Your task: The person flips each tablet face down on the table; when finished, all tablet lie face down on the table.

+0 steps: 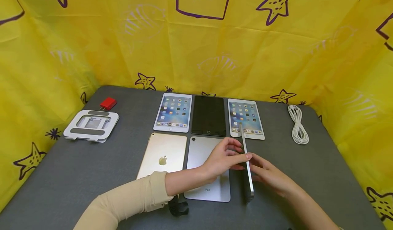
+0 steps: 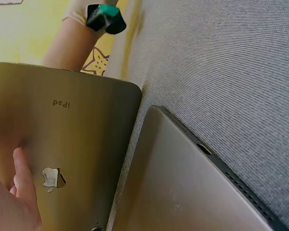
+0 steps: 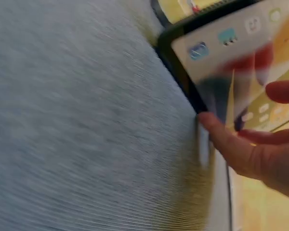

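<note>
Both hands hold a tablet [image 1: 248,175] on its edge, its long side running away from me. My left hand [image 1: 224,158] grips it from the back side, with its thumb laid over the top edge. In the left wrist view the tablet's back [image 2: 91,125] carries an Apple logo and upside-down iPad lettering. My right hand [image 1: 270,175] holds it from the screen side. Its lit screen [image 3: 207,72] faces that hand, and one fingertip presses the tablet's edge in the right wrist view. Just left of it, a silver tablet [image 1: 210,192] lies face down under the left hand.
A gold tablet [image 1: 159,151] lies face down at left. Behind are a white tablet [image 1: 173,112], a black one [image 1: 208,116] and another white one [image 1: 245,110]. A folded stand [image 1: 92,132], red plug [image 1: 108,103] and coiled white cable [image 1: 297,127] flank them. Yellow cloth [image 1: 196,52] encloses the table.
</note>
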